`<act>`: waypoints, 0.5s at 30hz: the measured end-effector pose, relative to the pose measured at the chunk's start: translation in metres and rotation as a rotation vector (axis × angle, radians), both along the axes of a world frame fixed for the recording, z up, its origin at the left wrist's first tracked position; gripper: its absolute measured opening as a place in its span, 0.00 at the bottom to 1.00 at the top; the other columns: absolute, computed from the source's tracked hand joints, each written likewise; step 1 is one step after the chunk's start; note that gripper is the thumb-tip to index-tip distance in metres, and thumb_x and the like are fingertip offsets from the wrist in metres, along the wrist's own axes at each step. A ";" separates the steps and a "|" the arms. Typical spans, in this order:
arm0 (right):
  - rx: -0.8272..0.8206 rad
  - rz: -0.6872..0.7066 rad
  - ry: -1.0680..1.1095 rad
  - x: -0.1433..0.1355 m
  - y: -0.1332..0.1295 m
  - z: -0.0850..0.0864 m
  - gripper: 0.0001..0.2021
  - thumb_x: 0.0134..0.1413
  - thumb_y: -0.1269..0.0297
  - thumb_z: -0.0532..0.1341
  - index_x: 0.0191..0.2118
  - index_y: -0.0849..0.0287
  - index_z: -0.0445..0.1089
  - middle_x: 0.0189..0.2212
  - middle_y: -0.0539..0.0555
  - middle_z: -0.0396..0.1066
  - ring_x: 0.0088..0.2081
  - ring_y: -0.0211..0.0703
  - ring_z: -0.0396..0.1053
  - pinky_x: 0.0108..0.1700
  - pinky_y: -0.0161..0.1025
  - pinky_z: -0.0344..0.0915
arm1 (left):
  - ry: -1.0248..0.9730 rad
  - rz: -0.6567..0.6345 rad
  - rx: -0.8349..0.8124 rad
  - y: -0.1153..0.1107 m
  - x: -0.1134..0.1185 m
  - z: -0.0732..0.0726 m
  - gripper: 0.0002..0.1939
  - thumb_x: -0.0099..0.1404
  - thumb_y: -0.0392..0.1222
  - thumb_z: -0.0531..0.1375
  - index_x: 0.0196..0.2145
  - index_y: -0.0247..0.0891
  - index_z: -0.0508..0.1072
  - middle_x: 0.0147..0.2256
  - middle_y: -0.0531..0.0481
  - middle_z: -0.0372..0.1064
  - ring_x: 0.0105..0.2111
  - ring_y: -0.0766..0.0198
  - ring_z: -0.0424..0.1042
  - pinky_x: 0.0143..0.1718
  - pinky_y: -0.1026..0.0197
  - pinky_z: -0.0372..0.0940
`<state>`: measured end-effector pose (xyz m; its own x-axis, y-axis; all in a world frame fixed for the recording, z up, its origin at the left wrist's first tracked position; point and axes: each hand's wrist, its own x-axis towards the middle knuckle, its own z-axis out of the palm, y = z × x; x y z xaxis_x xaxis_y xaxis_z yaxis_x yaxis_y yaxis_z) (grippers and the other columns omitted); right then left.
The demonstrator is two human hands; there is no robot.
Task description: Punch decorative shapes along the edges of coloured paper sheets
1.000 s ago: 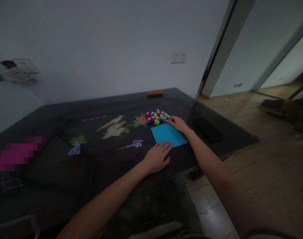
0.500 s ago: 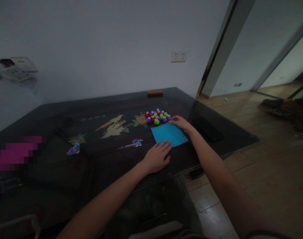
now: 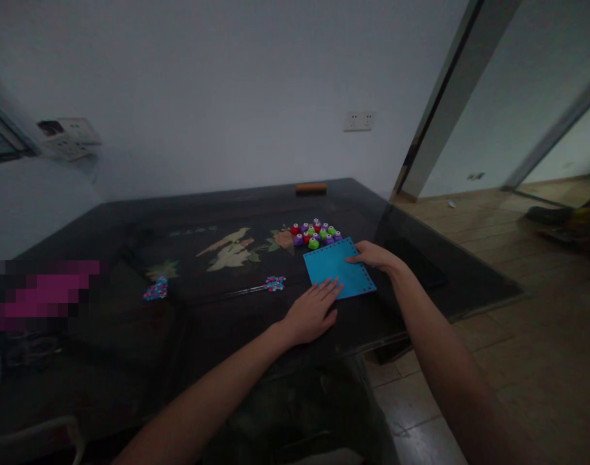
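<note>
A blue square sheet (image 3: 331,263) lies on the dark table, with small dark dots along its top and right edges. My left hand (image 3: 313,311) rests flat with fingers spread, its fingertips on the sheet's lower left edge. At the right edge, my right hand (image 3: 373,254) has its thumb on top of the sheet and its fingers at the border, gripping it. Just behind the sheet sits a cluster of purple, red and green bottles (image 3: 313,243) with white tops. Left of my left hand is a small pile of pink, blue and white pieces (image 3: 274,283).
Another pile of coloured pieces (image 3: 157,289) lies farther left on the table (image 3: 217,206). An orange-brown bar (image 3: 311,188) is near the back edge. A dark flat object (image 3: 415,261) sits right of my right arm. A pixelated pink area (image 3: 42,294) is at far left.
The camera view has shifted, moving the scene slightly right and down. My right hand has slid from the sheet's top right corner down its right edge, its thumb now over the sheet.
</note>
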<state>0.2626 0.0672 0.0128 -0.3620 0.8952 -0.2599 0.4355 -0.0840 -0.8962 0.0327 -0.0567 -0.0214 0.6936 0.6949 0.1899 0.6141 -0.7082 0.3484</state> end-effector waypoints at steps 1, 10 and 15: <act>0.021 -0.025 0.003 0.000 -0.005 0.002 0.11 0.34 0.62 0.69 0.25 0.62 0.72 0.27 0.54 0.76 0.29 0.47 0.72 0.32 0.41 0.69 | -0.071 0.044 -0.007 0.002 -0.003 0.003 0.30 0.67 0.43 0.48 0.64 0.37 0.45 0.66 0.44 0.40 0.65 0.60 0.38 0.64 0.51 0.41; 0.144 -0.120 0.381 -0.036 -0.082 0.020 0.17 0.41 0.56 0.68 0.37 0.60 0.72 0.33 0.55 0.76 0.35 0.50 0.73 0.40 0.47 0.70 | -0.970 0.460 -0.418 0.014 -0.025 0.035 0.25 0.66 0.43 0.52 0.59 0.40 0.52 0.56 0.40 0.62 0.52 0.53 0.66 0.49 0.50 0.66; 0.221 -0.181 0.493 -0.078 -0.116 0.011 0.17 0.45 0.53 0.66 0.38 0.59 0.72 0.34 0.54 0.76 0.35 0.48 0.73 0.39 0.46 0.70 | -1.178 0.529 -0.352 -0.022 -0.045 0.046 0.18 0.62 0.47 0.58 0.48 0.37 0.65 0.46 0.42 0.71 0.44 0.53 0.72 0.44 0.50 0.68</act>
<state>0.1844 -0.0485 0.0235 -0.2287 0.9682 0.1019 -0.0427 0.0945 -0.9946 -0.0120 -0.0786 0.0244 -0.1250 0.9625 0.2408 -0.0064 -0.2434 0.9699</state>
